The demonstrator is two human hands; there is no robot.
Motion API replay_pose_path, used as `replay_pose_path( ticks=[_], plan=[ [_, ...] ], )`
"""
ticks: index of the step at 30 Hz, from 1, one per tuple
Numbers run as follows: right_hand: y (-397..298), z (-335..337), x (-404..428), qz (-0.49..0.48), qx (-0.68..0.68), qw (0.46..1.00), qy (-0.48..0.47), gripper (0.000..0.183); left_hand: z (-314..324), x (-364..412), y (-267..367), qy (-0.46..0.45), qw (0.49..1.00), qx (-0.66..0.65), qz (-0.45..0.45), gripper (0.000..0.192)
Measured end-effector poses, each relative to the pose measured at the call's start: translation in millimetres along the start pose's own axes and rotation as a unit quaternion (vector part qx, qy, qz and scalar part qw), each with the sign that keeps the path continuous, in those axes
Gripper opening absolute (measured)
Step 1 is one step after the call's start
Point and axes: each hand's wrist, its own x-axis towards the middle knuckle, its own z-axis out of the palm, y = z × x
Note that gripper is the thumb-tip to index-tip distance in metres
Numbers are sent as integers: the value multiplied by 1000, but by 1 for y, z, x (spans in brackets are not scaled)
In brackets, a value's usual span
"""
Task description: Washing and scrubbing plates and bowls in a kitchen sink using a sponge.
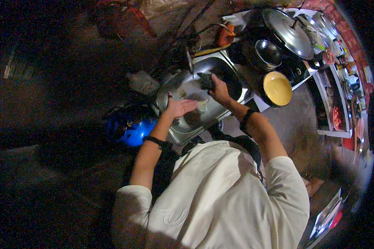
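Both hands are over a stainless steel sink (214, 66). My right hand (220, 90) grips a dark, crumpled scrubber or cloth (206, 81) near the middle of the sink. A thin metal faucet (190, 62) points down just left of that scrubber. My left hand (180, 107) is empty, held flat with the thumb apart, above the left part of the sink. Some pale, blurred bits (202, 104) show in the basin near its fingertips; what they are I cannot tell.
A pot with a yellow inside (277, 88) stands right of the sink, near a dark wok (268, 53) on the stove. Behind is a large metal lid (288, 32). A blue container (131, 129) is left of the sink. Shelves with dishes (347, 77) line the far right.
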Motion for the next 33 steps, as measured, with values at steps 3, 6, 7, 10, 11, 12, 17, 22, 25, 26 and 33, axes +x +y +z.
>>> replay_pose_path(
  ticks=[3, 6, 7, 10, 11, 12, 17, 22, 25, 26, 33],
  plan=[
    [9, 5, -2, -124, -54, 989, -53, 44, 6, 10, 1, 21, 997, 40, 62, 75],
    [11, 0, -3, -193, -104, 971, -91, 40, -2, 17, 0, 139, 952, 196, 189, 55],
    [7, -4, -4, -205, -114, 966, -107, 40, -7, 20, -1, 187, 906, 291, 244, 49],
    [19, -5, -7, -200, -85, 967, -132, 43, -18, 27, 4, 280, 727, 537, 324, 33],
    [30, -5, -9, -198, -85, 967, -133, 43, -22, 30, 5, 291, 703, 558, 330, 30],
    [41, -5, -10, -195, -90, 964, -159, 47, -26, 33, 10, 293, 703, 557, 332, 30],
    [79, -13, -24, -60, 101, 987, -112, 60, -28, 38, 20, 110, 932, 22, 345, 39],
    [39, -5, -17, -93, 128, 970, -186, 79, -22, 39, 13, 33, 936, 24, 349, 38],
    [3, 8, -17, -140, 127, 971, -149, 88, -10, 47, 8, 38, 948, 16, 316, 35],
    [-3, 14, -14, -151, 121, 973, -126, 92, -9, 51, 7, 42, 948, 43, 313, 33],
    [-43, 31, -1, -194, -12, 979, -68, 83, 22, 47, -16, 173, 938, 136, 267, 43]
  ],
)
